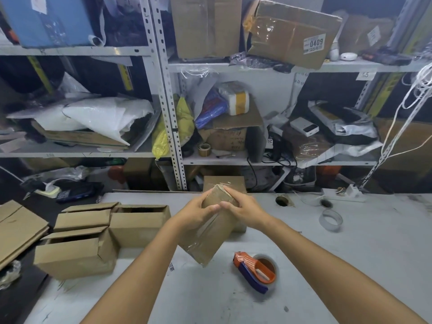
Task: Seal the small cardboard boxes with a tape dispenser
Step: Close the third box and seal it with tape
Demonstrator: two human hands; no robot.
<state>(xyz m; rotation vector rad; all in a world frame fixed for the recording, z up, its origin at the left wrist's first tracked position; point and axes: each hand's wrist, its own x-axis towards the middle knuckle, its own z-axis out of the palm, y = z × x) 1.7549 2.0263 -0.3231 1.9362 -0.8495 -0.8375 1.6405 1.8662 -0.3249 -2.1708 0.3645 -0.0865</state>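
1. The step in hand looks like smoothing down tape just laid. The left hand point(198, 212) and the right hand point(243, 210) both wrap the upper end of one small cardboard box point(205, 239), with fingers curled over its far corner and thumbs almost meeting on the near face.
2. The box is held clear of the table point(350, 265) and tilted, its lower corner hanging below the grip and pointing back toward the person.
3. It is plain brown and elongated. A glossy strip of clear tape runs down the near face from under the thumbs and wrinkles where it wraps the lower end. The flaps look closed.
4. The tape dispenser point(256, 271), orange and blue with a clear roll, lies untouched on the table below and to the right of the grip.
5. Beyond the grip sits another box point(224, 182) with tape across its top, probably finished.
6. The next move probably calls for setting this box down, then reaching left of the grip for one of the open boxes point(77, 251). Its raised flaps need folding and holding flat while the other hand fetches the dispenser.
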